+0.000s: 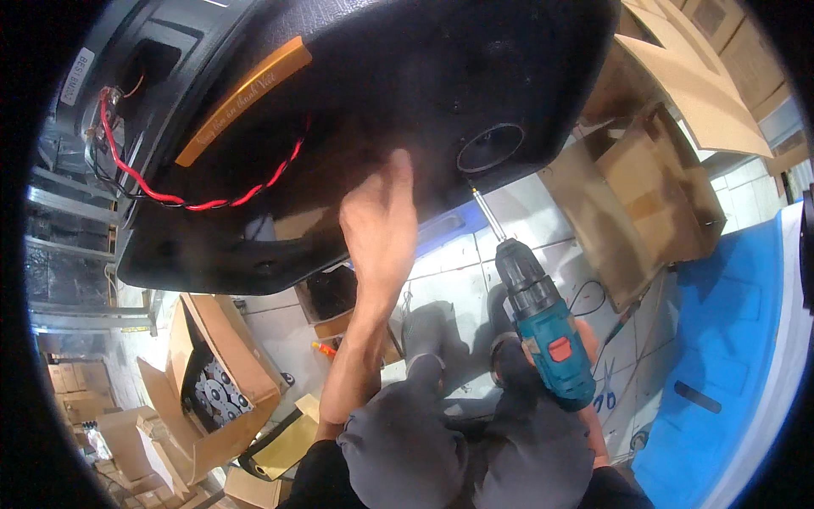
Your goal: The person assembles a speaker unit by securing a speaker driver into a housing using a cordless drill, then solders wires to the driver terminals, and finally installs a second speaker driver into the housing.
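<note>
A large black speaker cabinet fills the upper part of the view, with a gold strip on its face. Twisted red and black wires run from a large dark opening in it to a terminal at the left. My left hand is against the cabinet's face, fingers curled; whatever they pinch is hard to make out. In my right hand is a teal and black cordless drill, mostly covering the fingers. Its long bit points up, close to the rim of a small round hole.
Open cardboard boxes stand at right and lower left, the latter holding several round metallic parts. A blue surface curves along the right. Metal rails are at the left. My feet are on white floor tiles.
</note>
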The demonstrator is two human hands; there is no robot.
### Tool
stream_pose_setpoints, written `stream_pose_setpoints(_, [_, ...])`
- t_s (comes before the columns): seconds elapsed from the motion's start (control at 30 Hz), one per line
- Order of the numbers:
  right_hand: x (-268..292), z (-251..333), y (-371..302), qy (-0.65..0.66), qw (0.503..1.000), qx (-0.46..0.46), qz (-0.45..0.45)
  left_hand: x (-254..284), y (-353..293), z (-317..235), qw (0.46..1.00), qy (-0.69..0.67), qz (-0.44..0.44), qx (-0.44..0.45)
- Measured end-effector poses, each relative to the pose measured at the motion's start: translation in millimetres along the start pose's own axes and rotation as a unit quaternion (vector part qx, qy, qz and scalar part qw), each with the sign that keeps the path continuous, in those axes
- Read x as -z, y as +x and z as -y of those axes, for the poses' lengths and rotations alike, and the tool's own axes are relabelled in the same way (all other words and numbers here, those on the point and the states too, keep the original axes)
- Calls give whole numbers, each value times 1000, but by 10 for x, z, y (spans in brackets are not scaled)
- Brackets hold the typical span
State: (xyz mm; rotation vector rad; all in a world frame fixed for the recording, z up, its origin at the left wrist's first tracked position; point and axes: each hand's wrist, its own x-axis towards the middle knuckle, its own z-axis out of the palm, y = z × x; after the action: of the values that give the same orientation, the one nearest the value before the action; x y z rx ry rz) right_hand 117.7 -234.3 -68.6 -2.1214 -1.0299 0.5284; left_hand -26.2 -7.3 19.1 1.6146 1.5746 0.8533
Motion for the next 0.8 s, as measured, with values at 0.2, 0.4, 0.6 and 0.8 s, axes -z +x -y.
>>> stream_pose_setpoints(0.2, [-25,-224,53,48,991,-28,122,-128,7,26,994,-17,-31,-104])
stream_pose_setpoints(0.4, [-105,-301,60,-154,978,131,-48,-93,-8,77,997,-13,7,-79])
stream_pose_setpoints(0.6, [-187,-225,103,-170,984,51,-23,-171,26,149,989,-16,-49,-135])
stream_pose_setpoints(0.8, [-74,-215,320,-188,959,-42,210,-200,56,231,988,9,-53,-144])
